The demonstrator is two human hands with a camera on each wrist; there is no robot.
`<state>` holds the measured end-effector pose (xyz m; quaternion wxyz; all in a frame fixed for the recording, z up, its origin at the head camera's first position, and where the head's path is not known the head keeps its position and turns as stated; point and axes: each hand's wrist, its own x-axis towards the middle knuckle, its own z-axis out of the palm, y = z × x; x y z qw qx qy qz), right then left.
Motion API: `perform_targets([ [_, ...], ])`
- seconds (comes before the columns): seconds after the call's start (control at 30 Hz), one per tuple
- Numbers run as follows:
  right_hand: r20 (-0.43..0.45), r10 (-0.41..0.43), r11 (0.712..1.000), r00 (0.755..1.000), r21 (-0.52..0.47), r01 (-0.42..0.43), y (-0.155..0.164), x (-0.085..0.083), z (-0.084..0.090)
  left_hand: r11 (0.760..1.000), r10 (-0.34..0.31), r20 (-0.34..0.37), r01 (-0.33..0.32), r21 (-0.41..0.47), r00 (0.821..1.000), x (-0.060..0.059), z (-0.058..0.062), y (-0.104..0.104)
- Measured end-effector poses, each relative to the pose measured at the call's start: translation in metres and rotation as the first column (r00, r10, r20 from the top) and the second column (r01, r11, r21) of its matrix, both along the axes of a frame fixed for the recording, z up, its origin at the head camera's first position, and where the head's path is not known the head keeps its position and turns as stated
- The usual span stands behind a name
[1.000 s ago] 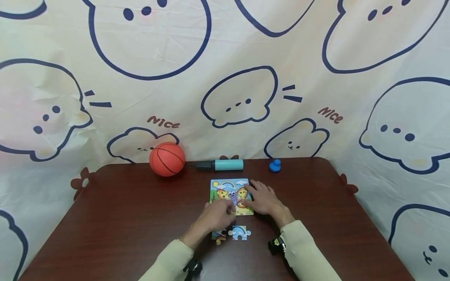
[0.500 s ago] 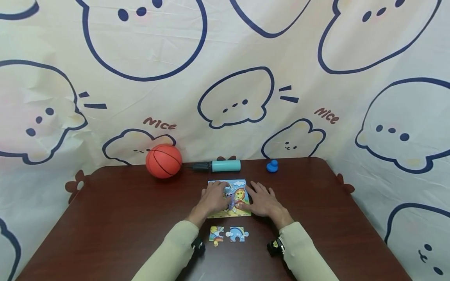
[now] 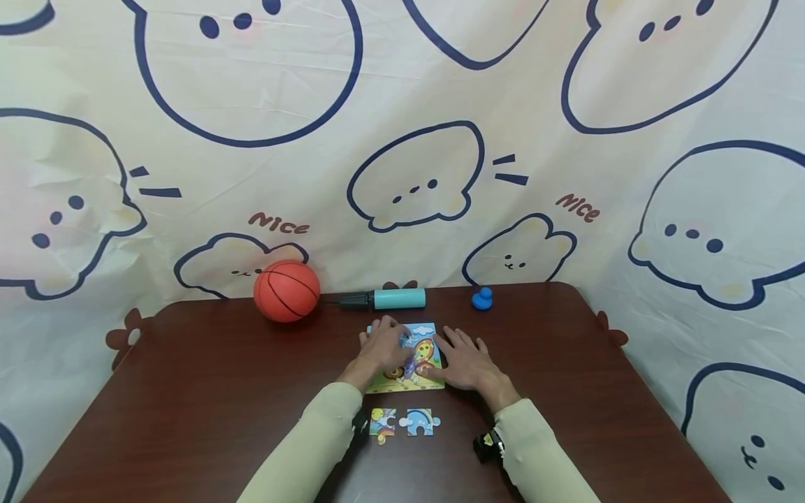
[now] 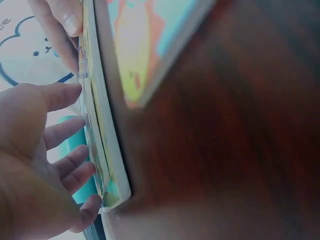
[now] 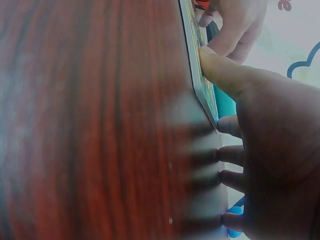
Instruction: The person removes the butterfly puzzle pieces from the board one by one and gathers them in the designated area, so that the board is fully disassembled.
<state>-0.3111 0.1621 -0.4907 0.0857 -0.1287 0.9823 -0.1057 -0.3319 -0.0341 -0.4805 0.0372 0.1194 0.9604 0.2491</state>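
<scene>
A square jigsaw puzzle (image 3: 424,349) with a bright cartoon picture lies flat on the dark wooden table. My left hand (image 3: 381,348) rests over its left half, covering much of the picture. In the left wrist view, its spread fingertips touch the puzzle's top face along the board's pale edge (image 4: 114,160). My right hand (image 3: 467,365) lies at the right side, thumb on the puzzle and the other fingers spread past its border onto the table. Neither hand grips anything. Nearer me are two loose jigsaw pieces: a yellow-and-blue one (image 3: 379,417) and a rainbow one (image 3: 418,420).
Along the table's (image 3: 220,398) back edge stand an orange basketball (image 3: 286,290), a teal-and-black hand pump (image 3: 399,299) and a small blue object (image 3: 482,299). Behind them hangs a white curtain (image 3: 302,181) with cartoon drawings.
My left hand has moved up from the puzzle's lower edge onto its left half, its fingers spreading out. My right hand stays at the right border. The head view has shifted slightly.
</scene>
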Motion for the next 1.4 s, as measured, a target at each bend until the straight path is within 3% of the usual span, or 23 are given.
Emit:
perform_targets([
  [0.4, 0.003, 0.004, 1.0, 1.0, 0.019, -0.004, -0.001, -0.001, 0.0, 1.0, -0.003, 0.005, 0.003, 0.015, 1.0, -0.003, -0.001, 0.007],
  [0.77, 0.006, 0.009, 1.0, 1.0, 0.01, -0.009, 0.001, -0.001, 0.0, 0.999, 0.026, 0.063, -0.028, 0.037, 0.998, -0.007, 0.0, 0.012],
  [1.13, 0.021, 0.005, 1.0, 1.0, 0.011, -0.006, 0.0, -0.001, 0.002, 0.99, 0.034, 0.027, -0.038, 0.134, 0.999, -0.013, -0.002, 0.009],
  [1.4, 0.019, 0.006, 1.0, 1.0, 0.016, -0.006, 0.0, -0.001, 0.003, 0.991, 0.049, 0.018, -0.051, 0.127, 0.999, -0.015, -0.002, 0.006],
])
